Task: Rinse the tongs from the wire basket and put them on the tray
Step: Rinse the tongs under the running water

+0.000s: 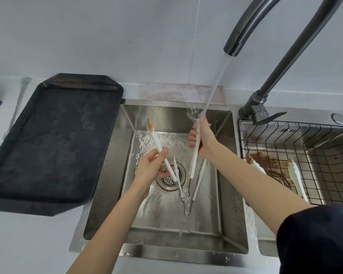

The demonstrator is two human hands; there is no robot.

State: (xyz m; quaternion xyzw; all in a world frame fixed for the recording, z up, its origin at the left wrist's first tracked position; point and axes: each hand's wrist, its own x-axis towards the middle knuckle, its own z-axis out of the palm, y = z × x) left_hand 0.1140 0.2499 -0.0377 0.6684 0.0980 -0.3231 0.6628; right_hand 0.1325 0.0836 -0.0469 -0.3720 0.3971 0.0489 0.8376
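Both hands are over the left sink basin [222, 135]. My left hand [149, 167] grips a pair of white tongs [158, 145] whose raised tip is stained brown. My right hand [206, 141] grips a second pair of white tongs [195, 155], held upright, and the tap's water stream [216, 84] falls onto its top end. The hinge ends of both pairs point down and meet above the drain [169, 181]. Another stained pair of white tongs [294, 175] lies in the wire basket [285, 135] on the right. The black tray [57, 135] sits on the counter to the left.
A dark gooseneck tap [281, 62] arches over the sinks from its base at the back right. Brown residue lies under the basket in the right basin. A pale cloth [176, 91] lies behind the sink. A thin metal rod [18, 103] rests left of the tray.
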